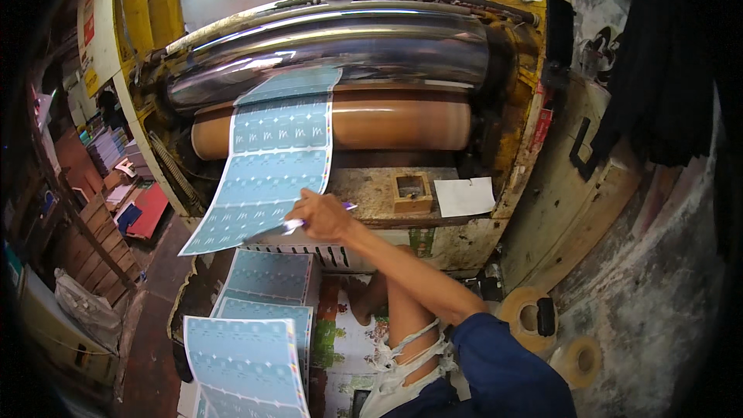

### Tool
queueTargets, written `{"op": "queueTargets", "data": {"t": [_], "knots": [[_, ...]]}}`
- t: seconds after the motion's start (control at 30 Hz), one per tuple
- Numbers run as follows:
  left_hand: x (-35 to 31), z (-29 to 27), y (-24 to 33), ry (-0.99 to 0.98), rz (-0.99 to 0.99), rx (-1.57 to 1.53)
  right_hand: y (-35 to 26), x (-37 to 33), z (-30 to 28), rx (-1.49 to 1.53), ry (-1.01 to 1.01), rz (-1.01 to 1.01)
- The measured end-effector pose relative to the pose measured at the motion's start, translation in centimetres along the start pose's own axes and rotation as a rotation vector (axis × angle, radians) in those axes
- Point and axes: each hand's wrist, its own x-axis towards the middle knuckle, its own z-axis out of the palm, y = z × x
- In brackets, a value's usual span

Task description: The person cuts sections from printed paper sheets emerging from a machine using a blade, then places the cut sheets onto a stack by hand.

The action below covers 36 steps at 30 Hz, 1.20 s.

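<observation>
My right hand (321, 215) is closed round a knife with a purple-tinged handle (350, 207). Its pale, slightly blurred blade points left, at the lower edge of a light blue printed sheet (275, 178). That sheet comes out from between a shiny metal roller (387, 58) and a brown roller (398, 120) and hangs down toward me, with white marks in rows. Below lie more blue printed sheets (267, 277) in a stack, and another blue sheet (241, 360) curves up nearest me. My left hand is out of the picture.
On the ledge under the rollers sit a small wooden frame (412, 192) and a white paper (464, 197). My bent leg is close below my forearm. Rolls of tape-like film (576, 361) lie at the lower right. Stacks of paper (108, 147) stand at far left.
</observation>
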Motion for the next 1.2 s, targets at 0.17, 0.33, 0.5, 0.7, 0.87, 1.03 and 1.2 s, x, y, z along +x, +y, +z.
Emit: {"op": "queueTargets", "data": {"t": [0.17,0.33,0.5,0.7,0.87,1.03,1.2], "knots": [[-1.3,1.5,-0.4,0.024,0.012,-0.019,-5.9,-1.5,-2.1,0.039,-0.015,-0.071],[-2.8,1.9,-2.2,0.087,0.001,-0.069,-8.3,-3.9,-5.5,0.139,0.012,-0.069],[-0.5,-3.5,-9.4,0.245,-0.006,-0.211,-10.9,-2.7,-0.9,0.327,0.05,-0.068],[8.7,-10.1,-19.2,0.353,0.168,-0.306,-16.6,-6.9,6.1,0.209,0.093,-0.091],[8.8,-3.9,-12.2,0.187,0.229,-0.496,-20.3,-6.4,8.1,0.202,0.053,-0.055],[15.3,-2.8,-12.2,0.577,0.638,0.085,-21.5,-5.4,9.6,0.227,0.036,-0.066],[22.2,-2.8,-18.4,0.304,0.269,-0.221,-21.2,-7.2,11.2,0.265,0.049,-0.056]]}}
